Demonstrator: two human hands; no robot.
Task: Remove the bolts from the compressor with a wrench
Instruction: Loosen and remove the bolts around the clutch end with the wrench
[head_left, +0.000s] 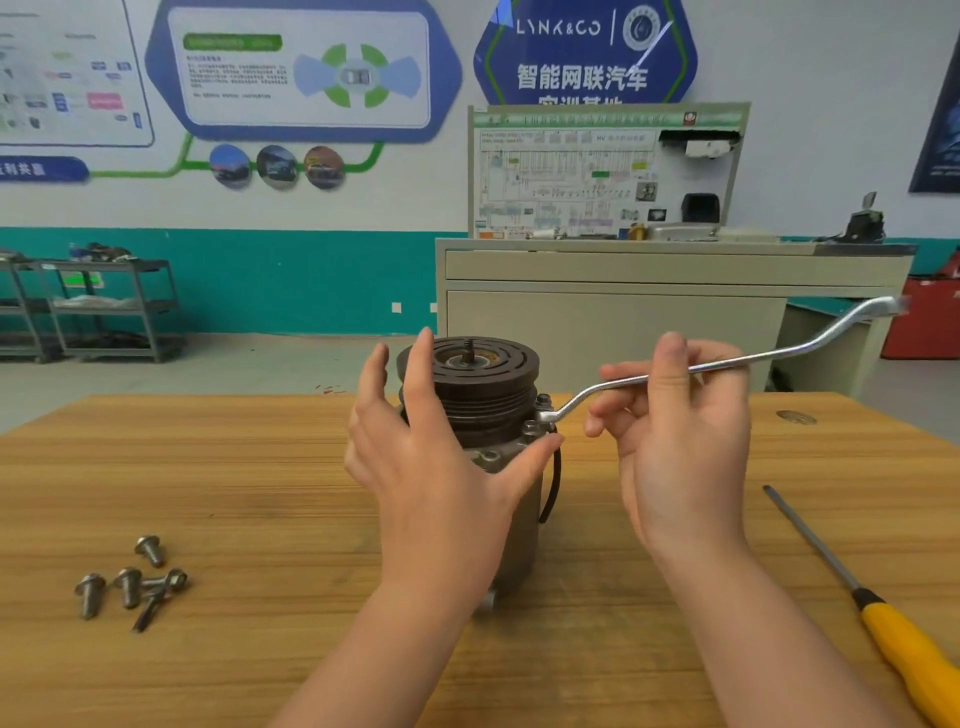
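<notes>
The compressor (470, 384) stands upright in the middle of the wooden table (260, 467), its dark grooved pulley on top. My left hand (431, 467) wraps around its near left side, fingers straight up along the pulley and thumb against the metal body. My right hand (675, 441) holds the shaft of a long silver offset wrench (769, 356) between thumb and fingers. The wrench's ring end sits over a bolt (543, 413) on the compressor's right flange. Another bolt (530, 428) sits just beside it. Several removed bolts (130, 582) lie loose at the near left.
A screwdriver with a yellow handle (904, 644) lies at the table's right edge, shaft pointing away. Behind the table stands a beige cabinet (623, 312) with a wiring display board. Grey shelving carts (104, 306) stand at the far left wall.
</notes>
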